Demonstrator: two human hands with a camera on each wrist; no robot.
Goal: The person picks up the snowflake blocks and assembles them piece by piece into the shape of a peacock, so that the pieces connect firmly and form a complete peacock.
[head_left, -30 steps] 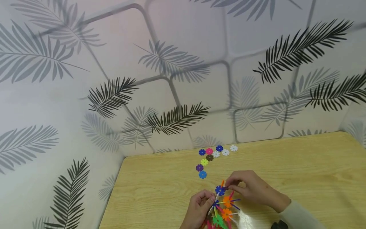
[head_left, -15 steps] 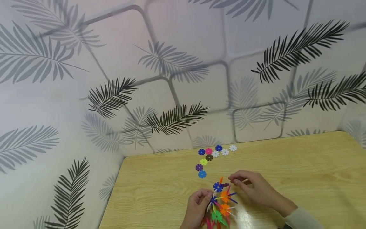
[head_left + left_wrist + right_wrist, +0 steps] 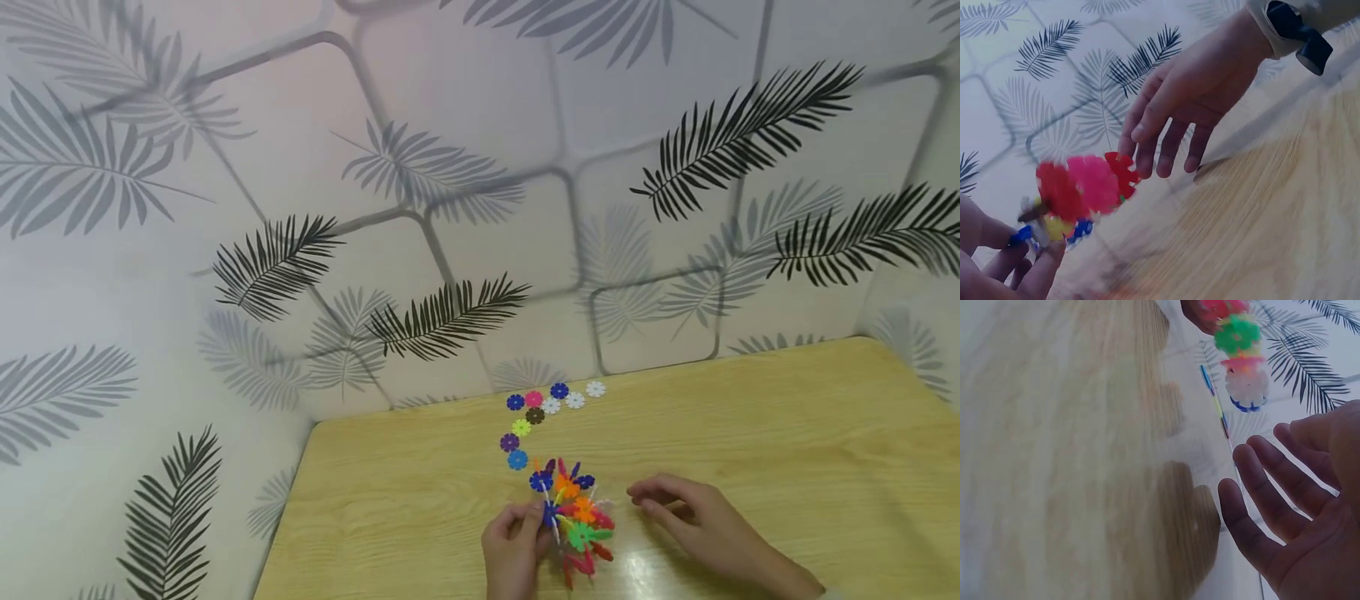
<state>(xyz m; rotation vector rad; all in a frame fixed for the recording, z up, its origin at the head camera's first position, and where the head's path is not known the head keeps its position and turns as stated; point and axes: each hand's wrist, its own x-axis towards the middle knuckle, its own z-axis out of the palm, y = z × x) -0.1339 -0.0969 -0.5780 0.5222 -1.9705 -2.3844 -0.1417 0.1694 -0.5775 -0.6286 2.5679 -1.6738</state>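
A cluster of interlocked plastic snowflake discs (image 3: 582,535) in blue, orange, green, red and other colours is held up over the table. My left hand (image 3: 516,542) pinches it at a blue disc on its left side; in the left wrist view, thumb and fingers grip a blue piece (image 3: 1021,235). My right hand (image 3: 693,517) is apart from the cluster, to its right, with nothing in it. In the right wrist view its fingers (image 3: 1266,487) are spread and relaxed. The cluster (image 3: 1238,334) appears beyond them, slightly blurred.
Several loose discs lie flat in a bent row at the back of the wooden table (image 3: 405,500), among them a light blue disc (image 3: 517,460) near the cluster and a white disc (image 3: 596,389) at the far end. A leaf-patterned wall (image 3: 465,250) rises behind the table.
My right hand has let go of a dark purple disc on the cluster and drawn away to the right. The left hand has turned the cluster. The head view has shifted slightly.
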